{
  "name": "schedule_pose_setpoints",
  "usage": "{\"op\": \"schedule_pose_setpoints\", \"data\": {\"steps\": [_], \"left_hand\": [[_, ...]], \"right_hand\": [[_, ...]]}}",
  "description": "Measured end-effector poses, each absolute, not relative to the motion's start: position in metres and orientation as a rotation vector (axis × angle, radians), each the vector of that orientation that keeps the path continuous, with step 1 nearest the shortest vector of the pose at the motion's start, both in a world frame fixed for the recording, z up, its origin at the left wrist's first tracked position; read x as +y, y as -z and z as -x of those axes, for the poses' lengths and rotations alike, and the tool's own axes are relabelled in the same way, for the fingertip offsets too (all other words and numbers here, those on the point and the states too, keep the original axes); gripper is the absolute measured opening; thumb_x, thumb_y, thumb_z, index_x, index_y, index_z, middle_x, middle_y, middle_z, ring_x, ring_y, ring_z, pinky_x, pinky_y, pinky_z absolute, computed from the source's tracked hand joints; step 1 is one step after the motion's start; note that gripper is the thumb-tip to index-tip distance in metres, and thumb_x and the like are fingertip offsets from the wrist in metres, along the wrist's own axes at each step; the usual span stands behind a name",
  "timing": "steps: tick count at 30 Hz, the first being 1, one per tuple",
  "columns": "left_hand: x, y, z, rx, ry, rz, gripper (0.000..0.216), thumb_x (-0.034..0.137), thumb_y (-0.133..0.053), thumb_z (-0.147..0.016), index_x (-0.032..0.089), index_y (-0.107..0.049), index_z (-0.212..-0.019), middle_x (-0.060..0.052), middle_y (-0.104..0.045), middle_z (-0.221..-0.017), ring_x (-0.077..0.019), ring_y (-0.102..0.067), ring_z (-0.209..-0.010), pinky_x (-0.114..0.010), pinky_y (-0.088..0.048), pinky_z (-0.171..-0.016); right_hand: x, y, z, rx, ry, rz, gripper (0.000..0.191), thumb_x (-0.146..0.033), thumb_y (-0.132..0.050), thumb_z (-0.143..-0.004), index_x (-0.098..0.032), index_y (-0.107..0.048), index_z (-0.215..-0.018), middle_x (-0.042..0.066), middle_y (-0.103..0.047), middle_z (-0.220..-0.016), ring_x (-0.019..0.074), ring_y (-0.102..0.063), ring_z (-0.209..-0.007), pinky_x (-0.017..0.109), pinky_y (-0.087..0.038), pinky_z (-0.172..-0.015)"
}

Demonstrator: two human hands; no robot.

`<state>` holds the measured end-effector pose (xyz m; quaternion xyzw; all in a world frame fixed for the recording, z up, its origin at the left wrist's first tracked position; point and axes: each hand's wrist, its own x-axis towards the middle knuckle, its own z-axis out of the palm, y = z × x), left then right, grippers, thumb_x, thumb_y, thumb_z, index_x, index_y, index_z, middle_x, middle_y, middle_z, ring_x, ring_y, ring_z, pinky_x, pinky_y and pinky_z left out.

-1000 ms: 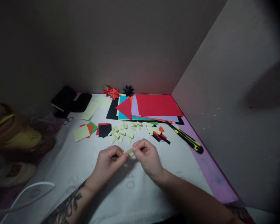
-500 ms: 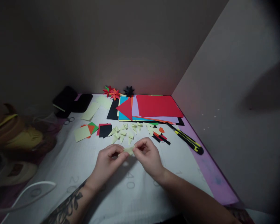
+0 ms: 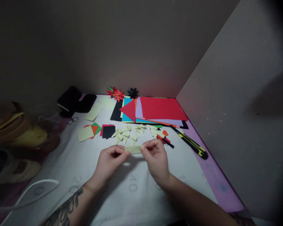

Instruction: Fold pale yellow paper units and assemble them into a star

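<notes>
A pale yellow folded paper strip (image 3: 133, 149) is stretched level between my two hands, above the white work surface. My left hand (image 3: 111, 160) pinches its left end between thumb and fingers. Its right end is pinched by my right hand (image 3: 156, 157). Just beyond the strip lie several small folded pale yellow paper pieces (image 3: 125, 134). Left of these are a stack of black and red paper squares (image 3: 108, 132) and a fan of pale yellow, orange and green squares (image 3: 86, 133).
A yellow-and-black utility knife (image 3: 191, 142) lies at right, beside paper scraps (image 3: 166, 139). Coloured sheets (image 3: 163, 108) and folded paper stars (image 3: 118, 95) stand at the back. Small scissors (image 3: 73, 120), a black case (image 3: 85, 103) and a white cable (image 3: 40, 183) are at left.
My right hand has moved right, away from the left one, so more of the paper strip shows between them. The whole view has shifted slightly.
</notes>
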<state>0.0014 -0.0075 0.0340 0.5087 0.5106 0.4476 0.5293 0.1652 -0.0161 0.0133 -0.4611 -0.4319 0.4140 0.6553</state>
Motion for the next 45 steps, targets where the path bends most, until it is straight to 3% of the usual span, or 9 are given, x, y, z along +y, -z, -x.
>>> {"op": "schedule_pose_setpoints", "data": {"steps": [13, 29, 37, 45], "left_hand": [[-0.006, -0.024, -0.001, 1.187, -1.073, -1.071, 0.024, 0.031, -0.079, -0.065, 0.015, -0.064, -0.056, -0.002, -0.067, -0.067, -0.0115, -0.058, -0.058, -0.023, -0.046, -0.056], [-0.006, -0.023, -0.003, 1.154, -1.108, -1.036, 0.034, 0.029, -0.077, -0.066, 0.015, -0.049, -0.053, 0.001, -0.06, -0.063, -0.008, -0.052, -0.055, -0.019, -0.04, -0.052], [-0.003, -0.032, -0.002, 1.118, -0.925, -1.057, 0.033, 0.026, -0.077, -0.064, 0.017, -0.058, -0.09, 0.004, -0.06, -0.062, -0.0091, -0.055, -0.053, -0.02, -0.043, -0.053], [-0.005, -0.031, -0.006, 1.107, -0.831, -1.216, 0.029, 0.02, -0.072, -0.065, 0.015, -0.063, -0.092, 0.001, -0.062, -0.067, -0.0111, -0.058, -0.058, -0.023, -0.045, -0.056]], "right_hand": [[-0.021, -0.017, -0.163, -1.0, -0.881, 1.044, 0.022, -0.018, -0.069, -0.076, -0.023, -0.048, -0.078, -0.002, -0.059, -0.075, 0.0135, -0.058, -0.069, 0.027, -0.049, -0.064], [-0.022, -0.017, -0.162, -1.012, -0.872, 1.039, 0.022, -0.02, -0.069, -0.075, -0.023, -0.047, -0.077, -0.002, -0.058, -0.074, 0.0139, -0.057, -0.069, 0.028, -0.048, -0.064], [-0.016, -0.014, -0.168, -1.043, -0.931, 1.053, 0.02, -0.018, -0.068, -0.076, -0.023, -0.048, -0.079, -0.002, -0.058, -0.077, 0.0143, -0.058, -0.072, 0.028, -0.048, -0.067], [-0.012, -0.013, -0.169, -1.013, -1.085, 1.032, 0.024, -0.017, -0.066, -0.077, -0.025, -0.046, -0.086, -0.003, -0.06, -0.08, 0.0138, -0.059, -0.074, 0.027, -0.047, -0.069]]}}
